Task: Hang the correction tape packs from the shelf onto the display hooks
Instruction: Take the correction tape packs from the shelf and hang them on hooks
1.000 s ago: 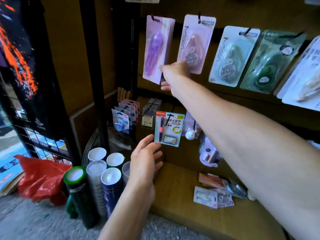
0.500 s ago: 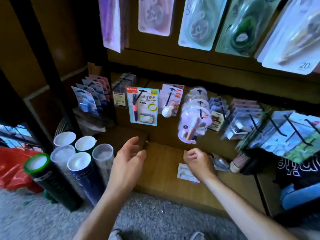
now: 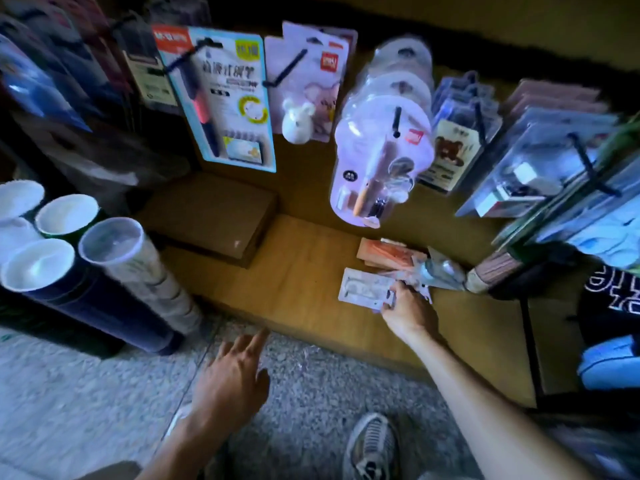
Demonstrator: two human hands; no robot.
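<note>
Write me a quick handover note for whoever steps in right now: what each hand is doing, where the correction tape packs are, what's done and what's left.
Right hand: fingers on the white correction tape pack lying flat on the wooden shelf; grip not yet clear.
Left hand: open, holding nothing, over the floor.
More packs lie piled just behind it.
Done: nothing judged from this view.
Left: lift this pack, hang it on a hook, then the pile.
</note>
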